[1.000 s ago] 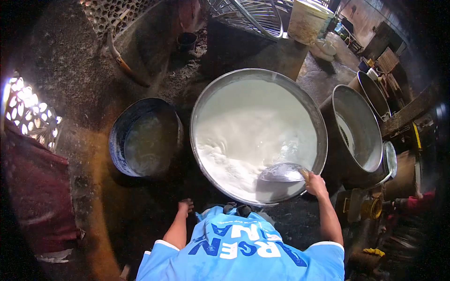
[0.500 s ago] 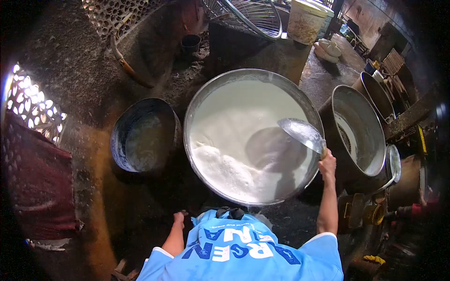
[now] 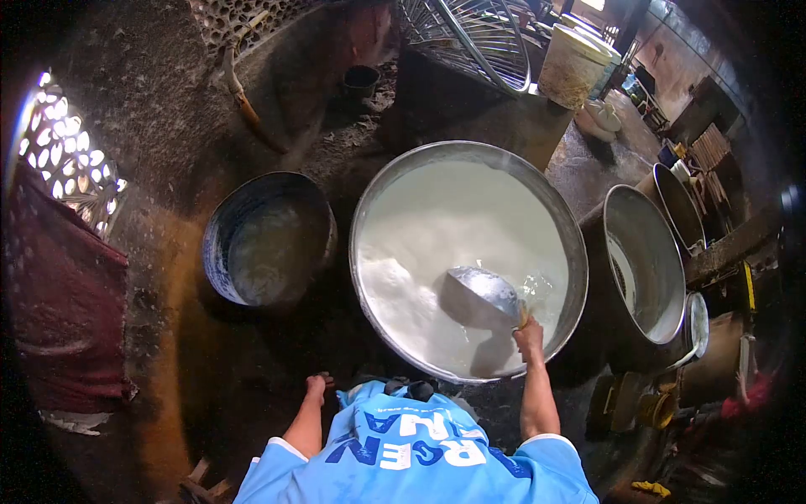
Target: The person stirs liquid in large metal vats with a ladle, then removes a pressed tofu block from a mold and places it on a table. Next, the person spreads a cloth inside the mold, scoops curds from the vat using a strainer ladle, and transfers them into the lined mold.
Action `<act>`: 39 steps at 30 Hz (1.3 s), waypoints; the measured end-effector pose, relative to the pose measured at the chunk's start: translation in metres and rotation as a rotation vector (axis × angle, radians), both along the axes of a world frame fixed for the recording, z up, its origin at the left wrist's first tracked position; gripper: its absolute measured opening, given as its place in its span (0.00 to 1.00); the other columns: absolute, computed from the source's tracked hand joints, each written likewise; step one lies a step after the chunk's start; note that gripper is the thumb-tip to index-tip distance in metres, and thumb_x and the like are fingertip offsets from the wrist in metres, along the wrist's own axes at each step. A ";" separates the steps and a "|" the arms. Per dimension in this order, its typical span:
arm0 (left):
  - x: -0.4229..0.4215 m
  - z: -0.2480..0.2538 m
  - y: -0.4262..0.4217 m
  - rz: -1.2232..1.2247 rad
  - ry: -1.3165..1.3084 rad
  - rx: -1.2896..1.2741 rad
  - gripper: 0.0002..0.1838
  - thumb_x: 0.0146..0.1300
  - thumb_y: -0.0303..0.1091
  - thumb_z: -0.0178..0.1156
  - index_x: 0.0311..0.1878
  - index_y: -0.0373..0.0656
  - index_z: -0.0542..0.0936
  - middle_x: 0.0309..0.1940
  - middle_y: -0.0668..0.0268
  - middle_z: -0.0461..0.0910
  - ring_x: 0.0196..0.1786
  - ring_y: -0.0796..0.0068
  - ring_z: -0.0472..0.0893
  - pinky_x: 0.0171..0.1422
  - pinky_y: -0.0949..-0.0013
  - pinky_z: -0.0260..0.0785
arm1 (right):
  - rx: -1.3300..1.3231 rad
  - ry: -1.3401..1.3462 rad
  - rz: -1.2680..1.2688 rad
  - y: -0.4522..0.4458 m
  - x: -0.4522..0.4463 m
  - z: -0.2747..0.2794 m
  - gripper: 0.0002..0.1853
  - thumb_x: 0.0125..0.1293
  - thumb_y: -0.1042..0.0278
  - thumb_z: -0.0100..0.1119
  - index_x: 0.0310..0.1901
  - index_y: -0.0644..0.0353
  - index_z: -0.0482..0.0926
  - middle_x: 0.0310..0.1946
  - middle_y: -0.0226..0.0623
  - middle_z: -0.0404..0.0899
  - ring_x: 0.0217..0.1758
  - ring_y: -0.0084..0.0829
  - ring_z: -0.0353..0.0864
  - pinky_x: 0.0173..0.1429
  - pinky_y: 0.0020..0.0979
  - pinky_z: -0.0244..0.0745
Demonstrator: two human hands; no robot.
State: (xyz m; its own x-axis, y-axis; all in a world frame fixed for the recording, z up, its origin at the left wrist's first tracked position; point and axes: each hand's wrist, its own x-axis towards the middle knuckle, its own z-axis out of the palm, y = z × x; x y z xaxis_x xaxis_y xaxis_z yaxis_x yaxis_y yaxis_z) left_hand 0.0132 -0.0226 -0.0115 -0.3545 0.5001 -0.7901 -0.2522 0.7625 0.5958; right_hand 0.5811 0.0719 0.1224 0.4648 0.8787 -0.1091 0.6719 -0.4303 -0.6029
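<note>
A wide round metal vat [image 3: 363, 290] full of white milky liquid [image 3: 453, 218] stands in front of me, with foam toward its near left side. My right hand [image 3: 529, 338] reaches over the near right part of the vat, its fingers wrapped around the handle of a large metal ladle [image 3: 487, 287]. The ladle's rounded bowl is low over the white liquid, and its shadow falls beside it; I cannot tell if it touches the surface. Left of my body, my left hand [image 3: 318, 385] hangs low near the vat's near side; its fingers are too dark and small to read.
A dark tub [image 3: 220, 265] with cloudy liquid is left of the vat. To the right stand a deep metal pot [image 3: 663, 277] and another vessel [image 3: 678, 197]. A dirty white bucket [image 3: 573, 67] and a wire-spoked metal frame [image 3: 483, 42] sit behind. A red cloth [image 3: 67, 302] hangs at left.
My right hand has swung the ladle left and nearer to me across the vat, and ripples now show to its right. The camera view has shifted slightly. My left hand stays low.
</note>
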 end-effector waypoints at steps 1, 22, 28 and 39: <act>-0.003 0.000 0.004 -0.004 0.004 -0.001 0.12 0.57 0.25 0.43 0.39 0.34 0.76 0.32 0.55 0.78 0.32 0.63 0.79 0.35 0.64 0.76 | 0.018 -0.036 0.040 -0.001 -0.011 -0.008 0.16 0.43 0.75 0.53 0.39 0.64 0.75 0.19 0.46 0.78 0.17 0.38 0.79 0.20 0.36 0.75; -0.067 -0.029 0.097 -0.070 -0.141 0.071 0.13 0.56 0.29 0.49 0.41 0.33 0.77 0.32 0.55 0.79 0.31 0.64 0.80 0.35 0.65 0.75 | -0.164 0.168 0.225 0.062 -0.179 0.161 0.26 0.41 0.81 0.55 0.48 0.59 0.74 0.15 0.34 0.72 0.16 0.24 0.73 0.18 0.30 0.70; -0.091 -0.036 0.078 -0.073 -0.135 0.010 0.13 0.56 0.33 0.55 0.43 0.37 0.77 0.31 0.57 0.79 0.30 0.66 0.79 0.30 0.69 0.72 | 0.138 -0.249 0.269 0.186 -0.209 0.158 0.16 0.44 0.75 0.51 0.39 0.61 0.72 0.30 0.53 0.77 0.37 0.54 0.76 0.41 0.46 0.72; -0.110 -0.025 0.031 0.076 -0.160 -0.148 0.08 0.56 0.34 0.54 0.38 0.43 0.77 0.23 0.65 0.76 0.17 0.73 0.72 0.17 0.70 0.61 | -0.329 -0.328 0.255 0.177 -0.187 0.090 0.15 0.46 0.74 0.58 0.39 0.63 0.77 0.35 0.52 0.79 0.43 0.49 0.78 0.47 0.45 0.74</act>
State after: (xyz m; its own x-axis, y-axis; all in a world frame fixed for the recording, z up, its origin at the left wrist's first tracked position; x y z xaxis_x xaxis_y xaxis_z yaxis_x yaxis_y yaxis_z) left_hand -0.0966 0.0089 -0.0368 -0.2507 0.3516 -0.9020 -0.3946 0.8137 0.4268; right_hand 0.3944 0.2493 0.2120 0.2970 0.9119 -0.2833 0.9103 -0.3600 -0.2043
